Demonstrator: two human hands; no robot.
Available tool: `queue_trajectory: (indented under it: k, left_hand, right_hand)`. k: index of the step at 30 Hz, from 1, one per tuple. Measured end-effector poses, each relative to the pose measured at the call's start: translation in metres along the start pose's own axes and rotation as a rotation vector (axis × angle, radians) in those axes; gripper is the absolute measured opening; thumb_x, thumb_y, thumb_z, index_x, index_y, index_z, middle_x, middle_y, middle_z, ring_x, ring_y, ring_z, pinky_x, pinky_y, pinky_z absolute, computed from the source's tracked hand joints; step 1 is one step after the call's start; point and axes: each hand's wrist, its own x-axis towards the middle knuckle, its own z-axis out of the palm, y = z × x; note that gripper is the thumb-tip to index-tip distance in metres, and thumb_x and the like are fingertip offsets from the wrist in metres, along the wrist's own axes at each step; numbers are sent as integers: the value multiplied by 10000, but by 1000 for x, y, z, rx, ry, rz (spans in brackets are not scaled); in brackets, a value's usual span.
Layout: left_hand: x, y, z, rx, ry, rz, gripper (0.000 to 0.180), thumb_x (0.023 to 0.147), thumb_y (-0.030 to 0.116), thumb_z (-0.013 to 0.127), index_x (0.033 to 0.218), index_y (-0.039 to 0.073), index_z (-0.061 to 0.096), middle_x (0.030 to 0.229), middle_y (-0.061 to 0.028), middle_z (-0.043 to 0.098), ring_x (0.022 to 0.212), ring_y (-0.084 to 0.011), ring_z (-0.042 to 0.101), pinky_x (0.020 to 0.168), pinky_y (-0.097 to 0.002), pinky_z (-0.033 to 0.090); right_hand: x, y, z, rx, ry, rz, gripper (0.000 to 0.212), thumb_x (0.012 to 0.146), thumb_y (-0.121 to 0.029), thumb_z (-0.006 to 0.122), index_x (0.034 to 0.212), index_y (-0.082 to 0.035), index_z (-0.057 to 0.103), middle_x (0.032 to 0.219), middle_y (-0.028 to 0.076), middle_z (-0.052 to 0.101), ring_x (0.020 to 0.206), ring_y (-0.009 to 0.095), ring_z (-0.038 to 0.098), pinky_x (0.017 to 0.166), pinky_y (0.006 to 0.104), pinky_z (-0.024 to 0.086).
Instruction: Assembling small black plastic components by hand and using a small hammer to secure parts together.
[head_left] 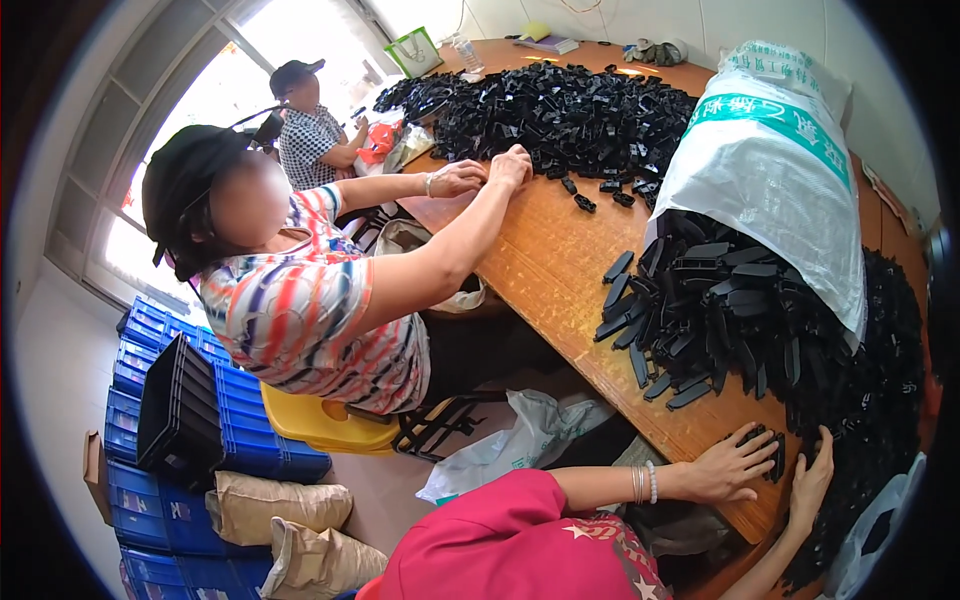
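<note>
Left hand and right hand lie spread, each grip flat beside small black plastic clips on the wooden tabletop; best gather few

Blue crates stacked on floor – yellow stool, brown sacks.

Black plastic clips all over a warm orange-brown wood worktop. The sack they spill from is white with a green band. The near sleeve is pinkish red with pale stars, and the co-worker's shirt has red, blue and white stripes. Blue crates, one black crate, yellow stool.
</note>
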Motion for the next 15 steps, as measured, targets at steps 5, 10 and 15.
queue_trajectory:
  k: [5, 10, 15]
  left_hand:
    - [-1, -2, -2, 14, 28, -1, 651, 836, 444, 634, 1286, -12, 518, 1442, -222, 397, 1391, -382, 299, 1148, -565, 184]
    - [2, -1, -1, 11, 58, 1, 615, 830, 444, 634, 1236, -12, 564, 1386, -221, 453, 1355, -388, 344, 1141, -567, 194]
    - [-1, 1, -2, 27, 48, -10, 613, 822, 419, 656, 1258, 1, 546, 1412, -215, 431, 1368, -375, 338, 1137, -572, 199]
  right_hand:
    - [-8, -5, 6, 236, -15, 229, 340, 849, 65, 594, 1180, 8, 539, 980, 170, 611, 891, 302, 602, 818, 366, 485]
    - [-13, 3, 25, 246, 76, 95, 158, 891, -19, 606, 1037, 40, 606, 1028, 152, 633, 952, 273, 615, 856, 351, 490]
    - [-30, -7, 27, 184, 176, 84, 186, 899, -25, 603, 1072, 41, 624, 1045, 156, 637, 961, 305, 606, 862, 380, 480]
